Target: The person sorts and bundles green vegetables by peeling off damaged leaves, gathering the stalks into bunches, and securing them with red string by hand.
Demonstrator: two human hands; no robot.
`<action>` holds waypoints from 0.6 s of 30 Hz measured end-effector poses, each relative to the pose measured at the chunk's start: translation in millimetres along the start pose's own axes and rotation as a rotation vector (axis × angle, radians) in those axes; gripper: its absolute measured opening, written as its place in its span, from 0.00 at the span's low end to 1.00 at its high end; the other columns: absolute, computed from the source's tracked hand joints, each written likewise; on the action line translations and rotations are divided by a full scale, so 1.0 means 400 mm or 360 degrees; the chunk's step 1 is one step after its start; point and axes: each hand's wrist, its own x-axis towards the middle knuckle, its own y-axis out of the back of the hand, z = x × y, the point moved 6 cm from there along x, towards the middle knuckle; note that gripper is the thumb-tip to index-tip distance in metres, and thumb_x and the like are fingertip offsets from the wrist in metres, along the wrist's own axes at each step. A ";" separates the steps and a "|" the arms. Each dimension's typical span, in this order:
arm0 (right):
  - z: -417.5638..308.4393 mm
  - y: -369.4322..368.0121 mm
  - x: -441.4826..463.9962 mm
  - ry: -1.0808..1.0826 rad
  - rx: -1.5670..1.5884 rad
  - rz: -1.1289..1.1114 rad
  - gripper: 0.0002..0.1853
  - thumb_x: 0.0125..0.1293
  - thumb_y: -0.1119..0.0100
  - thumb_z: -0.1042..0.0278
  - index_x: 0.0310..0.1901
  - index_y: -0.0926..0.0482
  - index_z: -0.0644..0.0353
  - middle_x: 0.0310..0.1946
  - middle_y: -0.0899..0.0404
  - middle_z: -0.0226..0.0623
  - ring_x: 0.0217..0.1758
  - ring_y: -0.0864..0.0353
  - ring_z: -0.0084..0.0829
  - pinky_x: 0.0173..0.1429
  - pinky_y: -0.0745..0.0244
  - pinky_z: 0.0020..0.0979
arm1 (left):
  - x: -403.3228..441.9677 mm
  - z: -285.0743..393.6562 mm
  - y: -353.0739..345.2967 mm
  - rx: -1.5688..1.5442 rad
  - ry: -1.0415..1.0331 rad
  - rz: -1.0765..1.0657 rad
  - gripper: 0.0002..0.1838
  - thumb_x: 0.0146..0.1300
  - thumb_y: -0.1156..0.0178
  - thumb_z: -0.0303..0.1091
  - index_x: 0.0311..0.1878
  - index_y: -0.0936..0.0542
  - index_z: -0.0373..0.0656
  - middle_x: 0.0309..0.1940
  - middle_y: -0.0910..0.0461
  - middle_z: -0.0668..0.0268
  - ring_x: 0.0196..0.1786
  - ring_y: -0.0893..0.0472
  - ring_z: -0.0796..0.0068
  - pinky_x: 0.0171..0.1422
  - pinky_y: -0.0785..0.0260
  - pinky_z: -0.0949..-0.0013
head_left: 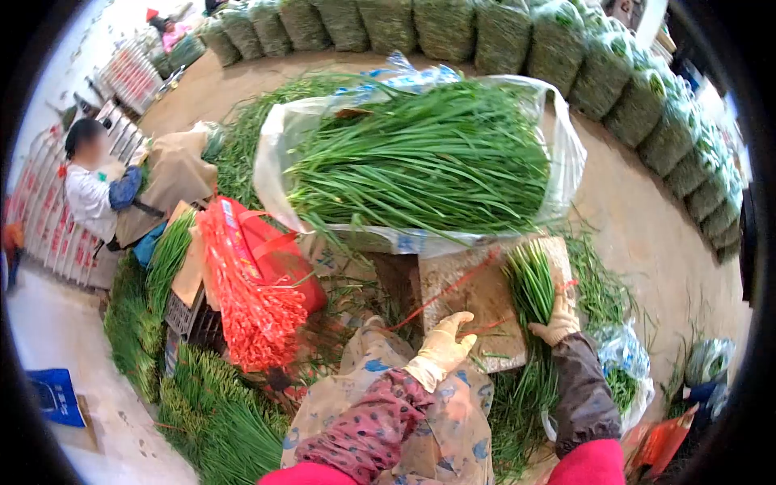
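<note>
Both my hands wear pale gloves. My right hand grips a bundle of long green chives from its right side, at the right end of a worn board in front of me. A bit of red strip shows beside its fingers. My left hand is over my lap at the board's near edge, thumb and fingers closed on a thin red strip that runs toward the bundle. Another length of red strip lies slantwise across the board.
Beyond the board stands a white-lined container heaped with loose chives. Left are red strips, a red bag and tied chive bundles. A co-worker sits farther left. Packed sacks line the back and right.
</note>
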 end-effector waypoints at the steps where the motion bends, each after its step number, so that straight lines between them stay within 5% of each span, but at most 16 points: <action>1: 0.006 0.016 -0.004 -0.0005 -0.0057 -0.0117 0.67 0.44 0.28 0.42 0.74 0.69 0.56 0.73 0.52 0.54 0.75 0.50 0.54 0.75 0.48 0.40 | 0.004 -0.002 0.013 -0.0009 -0.0007 0.0027 0.23 0.57 0.38 0.34 0.57 0.26 0.42 0.54 0.24 0.55 0.58 0.25 0.56 0.64 0.35 0.62; 2: -0.015 0.069 -0.015 -0.0168 -0.0121 -0.0389 0.68 0.44 0.28 0.41 0.74 0.69 0.58 0.73 0.55 0.54 0.75 0.51 0.53 0.75 0.47 0.40 | 0.006 0.005 0.025 -0.0021 -0.0038 0.0058 0.23 0.58 0.38 0.33 0.57 0.27 0.41 0.54 0.24 0.55 0.58 0.25 0.56 0.64 0.35 0.62; 4: -0.002 0.129 -0.025 -0.0167 -0.0331 -0.0427 0.67 0.44 0.29 0.39 0.74 0.67 0.59 0.70 0.45 0.55 0.72 0.41 0.49 0.70 0.38 0.38 | 0.004 0.014 0.033 -0.0065 -0.0071 0.0097 0.23 0.58 0.38 0.33 0.58 0.27 0.41 0.55 0.24 0.54 0.58 0.25 0.56 0.64 0.34 0.61; 6: -0.066 0.252 -0.064 -0.0258 -0.0654 -0.0792 0.61 0.44 0.30 0.39 0.73 0.54 0.62 0.61 0.30 0.54 0.62 0.27 0.45 0.62 0.28 0.37 | 0.005 0.012 0.036 -0.0159 0.0017 0.0052 0.25 0.59 0.38 0.29 0.61 0.29 0.40 0.56 0.24 0.58 0.59 0.25 0.66 0.65 0.35 0.66; 8: -0.157 0.351 -0.091 0.0042 -0.0746 -0.0683 0.45 0.44 0.31 0.40 0.59 0.30 0.65 0.41 0.18 0.53 0.46 0.18 0.48 0.50 0.23 0.41 | 0.010 0.007 0.042 -0.0191 -0.0064 0.0074 0.25 0.60 0.38 0.29 0.61 0.29 0.40 0.56 0.24 0.58 0.58 0.25 0.66 0.65 0.35 0.67; 10: -0.352 0.472 -0.148 0.0536 -0.0348 -0.0391 0.36 0.51 0.33 0.47 0.58 0.29 0.62 0.36 0.19 0.55 0.41 0.19 0.54 0.46 0.24 0.45 | 0.004 0.028 0.047 -0.0251 -0.0015 0.0003 0.24 0.60 0.39 0.28 0.61 0.29 0.40 0.56 0.24 0.58 0.59 0.25 0.66 0.65 0.35 0.66; 11: -0.465 0.533 -0.183 0.0900 0.0003 -0.0190 0.34 0.54 0.34 0.52 0.59 0.31 0.62 0.40 0.20 0.54 0.43 0.20 0.54 0.48 0.24 0.44 | 0.002 0.021 0.039 -0.0251 -0.0047 0.0051 0.23 0.61 0.40 0.27 0.60 0.29 0.40 0.52 0.23 0.60 0.55 0.25 0.69 0.61 0.34 0.68; 14: -0.746 0.617 -0.196 0.1625 -0.0001 0.0483 0.34 0.54 0.34 0.56 0.61 0.32 0.60 0.57 0.27 0.48 0.58 0.27 0.47 0.59 0.31 0.42 | -0.004 0.021 0.022 -0.0478 -0.0110 -0.0046 0.22 0.62 0.41 0.27 0.60 0.29 0.40 0.49 0.24 0.63 0.51 0.25 0.73 0.57 0.32 0.69; 16: -0.908 0.612 -0.138 0.1798 -0.0064 0.0585 0.34 0.54 0.34 0.57 0.62 0.32 0.60 0.60 0.30 0.49 0.64 0.32 0.46 0.65 0.36 0.41 | -0.010 0.022 0.011 -0.0585 0.0036 -0.0152 0.23 0.62 0.40 0.27 0.61 0.30 0.41 0.47 0.26 0.66 0.48 0.27 0.76 0.54 0.32 0.70; 18: -1.056 0.578 -0.057 0.1826 -0.0122 0.0583 0.32 0.55 0.36 0.55 0.59 0.30 0.62 0.59 0.29 0.45 0.64 0.31 0.43 0.65 0.36 0.41 | -0.012 0.024 0.010 -0.0512 -0.0247 0.0012 0.22 0.61 0.40 0.31 0.58 0.29 0.41 0.47 0.21 0.57 0.49 0.21 0.63 0.54 0.30 0.66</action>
